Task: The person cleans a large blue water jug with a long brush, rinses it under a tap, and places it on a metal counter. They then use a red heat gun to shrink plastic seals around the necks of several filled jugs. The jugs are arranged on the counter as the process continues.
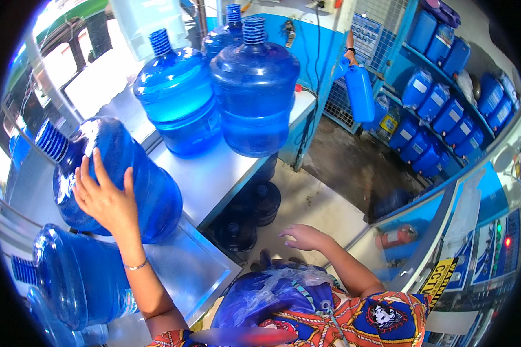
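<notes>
My left hand (106,197), a bracelet on its wrist, lies with spread fingers against a large blue water bottle (154,201). That bottle has a ribbed cap or neck seal and leans towards the upper left. Below it another blue bottle (82,277) tilts the same way, partly behind my forearm. Two big bottles, a lighter one (178,95) and a darker one (256,95), stand upright beyond, with a third bottle (217,39) behind them. My right hand (306,237) hangs in front of my blue plastic apron (260,295), holding nothing, fingers slightly apart.
A white counter (191,182) adjoins a metal surface (178,264). Dark bottles (234,234) stand on the floor beneath the counter. At the upper right a person's hand (351,56) holds a blue jerrycan (359,93) near shelves of several blue containers (432,102). A glass-fronted cabinet (417,243) borders my right.
</notes>
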{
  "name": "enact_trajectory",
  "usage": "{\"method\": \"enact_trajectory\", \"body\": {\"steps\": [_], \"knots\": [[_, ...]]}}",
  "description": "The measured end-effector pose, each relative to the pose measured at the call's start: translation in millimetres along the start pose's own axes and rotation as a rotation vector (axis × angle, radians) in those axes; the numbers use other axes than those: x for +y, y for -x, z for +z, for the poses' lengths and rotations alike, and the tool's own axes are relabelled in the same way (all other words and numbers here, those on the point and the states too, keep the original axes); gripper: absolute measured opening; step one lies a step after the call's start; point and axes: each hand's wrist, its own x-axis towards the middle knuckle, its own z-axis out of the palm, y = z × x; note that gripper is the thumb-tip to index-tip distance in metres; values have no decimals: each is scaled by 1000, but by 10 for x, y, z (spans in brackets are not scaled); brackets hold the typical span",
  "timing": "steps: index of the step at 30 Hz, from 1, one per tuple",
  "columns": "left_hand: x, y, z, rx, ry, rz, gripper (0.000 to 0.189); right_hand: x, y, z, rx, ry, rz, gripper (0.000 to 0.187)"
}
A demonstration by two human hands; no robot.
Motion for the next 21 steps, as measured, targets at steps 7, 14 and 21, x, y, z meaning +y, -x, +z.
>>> {"method": "enact_trajectory", "body": {"steps": [7, 14, 21], "knots": [[-97, 33, 66, 49, -45, 89, 53, 35, 69, 148, 22, -44, 10, 39], [-118, 34, 98, 61, -56, 117, 46, 21, -125, 182, 54, -23, -35, 38], [-120, 41, 101, 84, -53, 110, 40, -66, -180, 171, 14, -14, -36, 39]]}}
